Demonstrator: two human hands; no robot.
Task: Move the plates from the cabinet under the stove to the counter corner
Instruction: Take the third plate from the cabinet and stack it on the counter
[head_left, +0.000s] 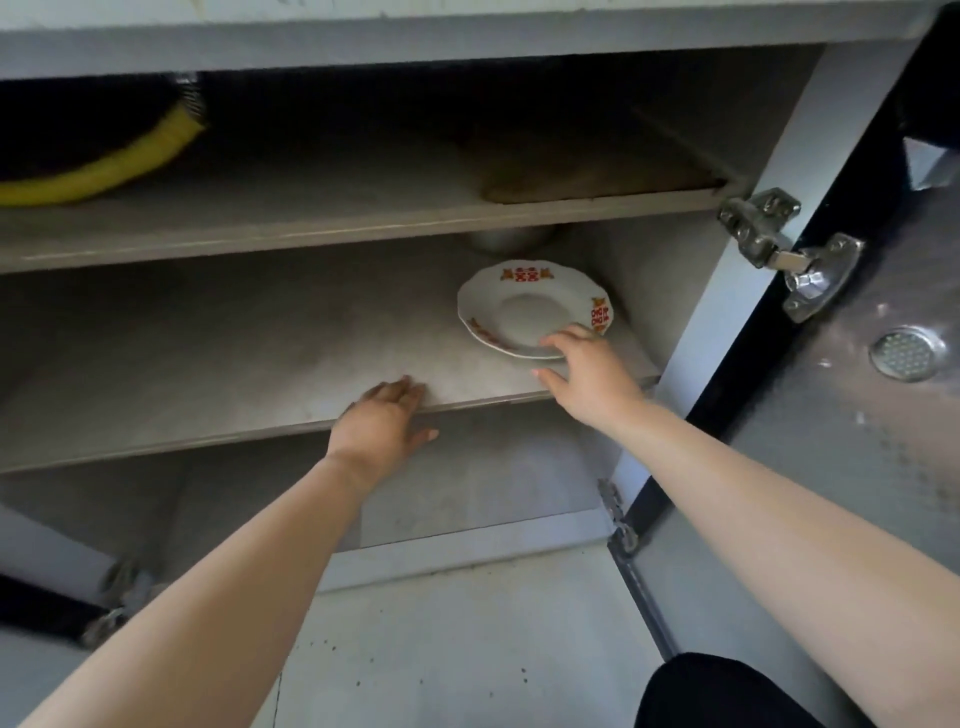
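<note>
While the cabinet (727, 291) stands with its door (857, 467) swung wide, its middle shelf (234, 364) holds one plate (530, 312) at the right end, near the front edge. The plate is white and glossy, with a scalloped rim and red-and-gold motifs. Behind it, part of a dull metal vessel (509, 240) shows under the upper shelf (311, 228), where a ribbed yellow hose (104, 171) curves at the left. The right hand (587, 374) lays relaxed fingers on the plate's near rim, thumb apart, not clasping it. The left hand (379, 421) rests flat-fingered on the matte grey shelf's front edge, thumb below. A steel hinge (779, 244) joins the door.
</note>
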